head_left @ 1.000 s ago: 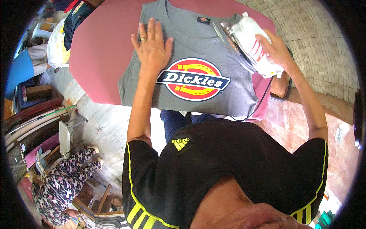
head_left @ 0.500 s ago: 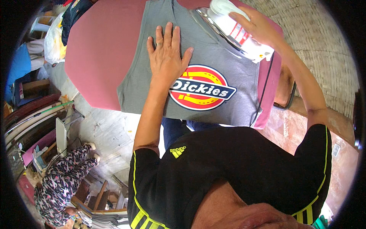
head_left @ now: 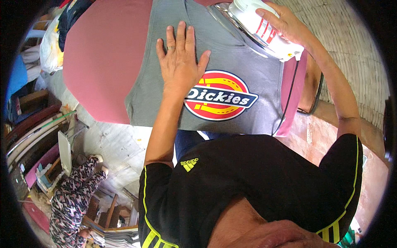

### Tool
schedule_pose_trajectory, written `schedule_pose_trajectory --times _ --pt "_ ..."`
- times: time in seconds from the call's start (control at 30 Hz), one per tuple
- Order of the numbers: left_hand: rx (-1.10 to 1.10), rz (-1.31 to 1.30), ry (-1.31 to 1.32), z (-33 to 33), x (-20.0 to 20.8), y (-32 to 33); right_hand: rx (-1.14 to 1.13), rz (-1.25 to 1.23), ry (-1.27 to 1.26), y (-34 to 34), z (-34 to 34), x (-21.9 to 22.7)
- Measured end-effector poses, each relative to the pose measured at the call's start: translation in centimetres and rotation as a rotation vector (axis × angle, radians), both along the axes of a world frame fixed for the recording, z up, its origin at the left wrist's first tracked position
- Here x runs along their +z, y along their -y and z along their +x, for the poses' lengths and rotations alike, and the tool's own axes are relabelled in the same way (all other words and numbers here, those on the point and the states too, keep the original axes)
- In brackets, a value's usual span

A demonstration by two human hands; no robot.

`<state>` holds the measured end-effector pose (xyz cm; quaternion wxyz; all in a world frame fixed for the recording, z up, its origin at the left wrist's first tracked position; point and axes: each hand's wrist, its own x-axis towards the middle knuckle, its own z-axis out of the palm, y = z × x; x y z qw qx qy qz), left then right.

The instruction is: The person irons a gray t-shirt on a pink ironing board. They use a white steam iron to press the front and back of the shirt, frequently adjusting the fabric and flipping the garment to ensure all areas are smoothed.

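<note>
A grey sleeveless shirt (head_left: 157, 95) with a red, yellow and dark blue printed logo (head_left: 219, 95) lies spread over a pink ironing board (head_left: 103, 62). My left hand (head_left: 178, 62) presses flat on the shirt just above the logo, fingers stretched out, a ring on one finger. My right hand (head_left: 285, 27) is wrapped round the handle of a white clothes iron (head_left: 262, 33) with red markings. The iron's metal soleplate rests on the shirt's upper right part, near the neckline. From its back end a black cord (head_left: 291, 91) runs down across the board's right edge.
A person in camouflage-patterned clothes (head_left: 76, 194) is at the lower left, among stacked boards (head_left: 33, 132) and wooden pieces. White plastic bags (head_left: 50, 49) and dark cloth (head_left: 72, 20) are beside the board's far left. Pale tiled floor (head_left: 111, 144) lies between.
The iron in my right hand has shifted slightly right and up along the shirt. My left hand stays flat in nearly the same place. The view has shifted slightly.
</note>
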<state>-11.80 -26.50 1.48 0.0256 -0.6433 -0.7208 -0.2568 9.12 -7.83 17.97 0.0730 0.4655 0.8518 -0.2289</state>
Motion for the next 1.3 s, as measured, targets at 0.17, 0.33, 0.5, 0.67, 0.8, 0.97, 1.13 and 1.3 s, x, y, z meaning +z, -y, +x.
schedule_pose_trajectory --times 0.17,0.33,0.5,0.67,0.8,0.97,1.13,1.3 --pt "-0.023 -0.007 -0.035 0.1 0.3 -0.3 0.061 0.169 -0.102 1.3 0.1 0.1" --pt "-0.036 0.039 -0.043 -0.2 -0.4 -0.2 -0.048 -0.006 -0.057 1.8 -0.5 0.4" --pt "-0.046 0.064 -0.063 -0.4 -0.6 -0.3 0.016 0.007 -0.142 3.3 5.0 -1.4" --pt "-0.009 -0.003 -0.149 0.5 -0.5 0.1 0.018 -0.010 -0.261 5.5 7.5 -0.9" --pt "-0.180 -0.016 -0.159 6.4 0.8 2.9 0.024 0.197 -0.160 4.6 8.7 -3.0" --pt "-0.768 -0.146 0.080 13.5 1.2 9.3 -0.050 0.100 -0.237 2.2 9.3 -4.6" --pt "-0.818 -0.080 0.459 9.0 2.7 10.1 -0.142 -0.038 -0.272 4.0 4.6 1.4" --pt "0.010 0.144 0.038 -2.7 3.5 10.0 -0.206 -0.181 -0.501 6.9 -3.6 3.1"
